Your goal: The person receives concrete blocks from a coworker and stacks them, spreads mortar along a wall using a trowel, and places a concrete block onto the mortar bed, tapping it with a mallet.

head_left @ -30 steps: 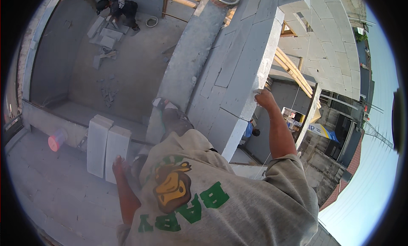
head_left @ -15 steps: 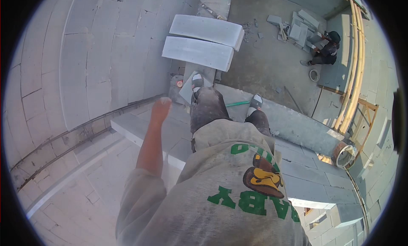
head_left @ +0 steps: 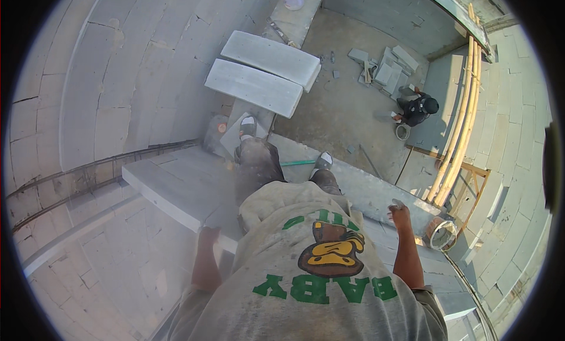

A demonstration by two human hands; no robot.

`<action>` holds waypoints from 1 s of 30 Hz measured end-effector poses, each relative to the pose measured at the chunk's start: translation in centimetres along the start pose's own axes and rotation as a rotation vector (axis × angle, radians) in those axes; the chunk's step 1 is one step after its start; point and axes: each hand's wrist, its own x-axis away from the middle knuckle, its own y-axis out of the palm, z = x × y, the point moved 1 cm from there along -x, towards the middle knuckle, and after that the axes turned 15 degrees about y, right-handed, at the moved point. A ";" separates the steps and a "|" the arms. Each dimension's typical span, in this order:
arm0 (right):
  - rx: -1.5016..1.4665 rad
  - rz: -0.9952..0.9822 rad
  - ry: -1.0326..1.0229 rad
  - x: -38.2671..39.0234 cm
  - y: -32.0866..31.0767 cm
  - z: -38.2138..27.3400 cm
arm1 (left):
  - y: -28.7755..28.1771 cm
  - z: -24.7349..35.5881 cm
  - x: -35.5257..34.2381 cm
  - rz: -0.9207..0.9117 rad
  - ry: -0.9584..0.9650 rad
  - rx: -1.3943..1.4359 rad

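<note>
My right hand (head_left: 399,211) loosely curled and bare, hovering over the grey wall top (head_left: 376,194) near the bucket (head_left: 442,235); my left hand (head_left: 207,238) hanging by the block ledge (head_left: 176,182), grip unclear; two stacked blocks (head_left: 259,76) beyond my feet

Grey block walls (head_left: 106,88) curve around a dusty concrete floor (head_left: 341,105) in bright daylight. Two pale blocks (head_left: 265,73) lie side by side, rubble (head_left: 382,67) sits beyond, and bamboo poles (head_left: 462,123) lean along the right wall.

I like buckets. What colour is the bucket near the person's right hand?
The bucket looks rusty brown outside with a pale rim, close to the right hand. The head view shows it.
</note>
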 end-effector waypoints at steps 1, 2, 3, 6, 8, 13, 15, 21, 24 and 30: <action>0.016 -0.026 -0.127 0.4 1.1 -3.7 | -1.2 -1.2 -0.1 0.120 0.025 0.022; 0.059 -0.023 -0.171 1.3 1.9 -6.7 | -2.1 -0.4 -0.3 0.149 0.019 0.135; 0.116 0.002 -0.206 1.2 1.8 -8.3 | -3.0 2.2 -0.4 0.213 0.080 0.070; 0.277 0.046 -0.304 0.3 4.9 -12.2 | -5.8 2.1 -2.4 0.437 0.248 0.234; 0.430 0.099 -0.323 -0.4 6.8 -13.7 | -6.8 4.3 -4.4 0.494 0.262 0.599; 0.597 0.112 -0.282 -0.9 12.9 -14.7 | -7.1 15.4 -8.2 0.314 0.482 0.667; 0.680 0.028 -0.233 -0.4 14.9 -15.6 | -6.7 20.8 -9.2 0.208 0.537 0.659; 0.894 -0.053 -0.185 -5.1 21.4 -19.1 | -1.0 27.2 -17.6 0.155 0.423 1.186; 0.890 -0.022 -0.193 -10.3 25.2 -21.3 | 0.8 31.2 -20.0 -0.053 0.368 1.191; 0.881 -0.031 -0.155 -19.5 33.8 -25.9 | 2.3 34.4 -27.2 -0.044 0.283 1.211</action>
